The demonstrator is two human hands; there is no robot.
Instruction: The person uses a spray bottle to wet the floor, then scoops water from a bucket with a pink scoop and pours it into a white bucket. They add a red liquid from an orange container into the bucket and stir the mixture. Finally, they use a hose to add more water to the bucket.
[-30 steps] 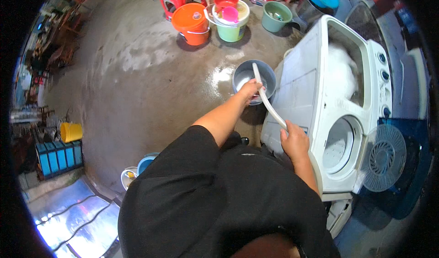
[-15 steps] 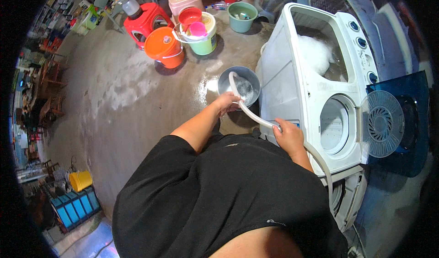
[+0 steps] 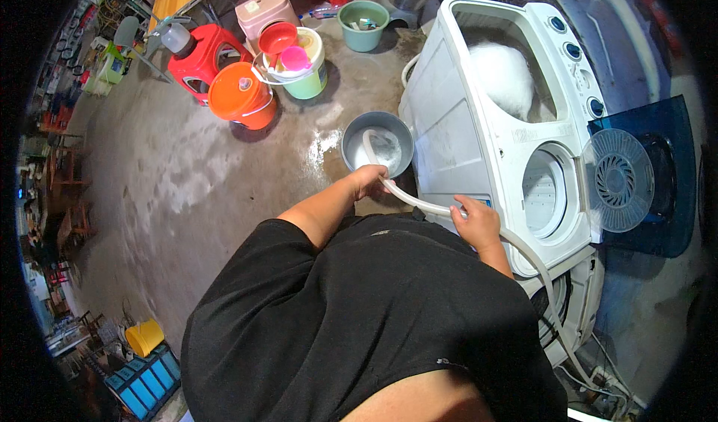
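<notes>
White hose [image 3: 415,202], its end inside a bucket [image 3: 349,139], is clamped in the fingers of left hand [image 3: 369,181] and right hand [image 3: 479,225]; a slackened left grip could let it slip, wetting the floor [image 3: 247,190].

We see a smooth plastic hose [image 3: 420,203], glossy plastic twin-tub washing machine [image 3: 513,138], matt cloth shirt [image 3: 359,302] and patchily glossy floor [image 3: 164,220].

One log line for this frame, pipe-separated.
left hand: holding white hose | right hand: holding hose, beside washing machine | hose end: at gray bucket
</notes>
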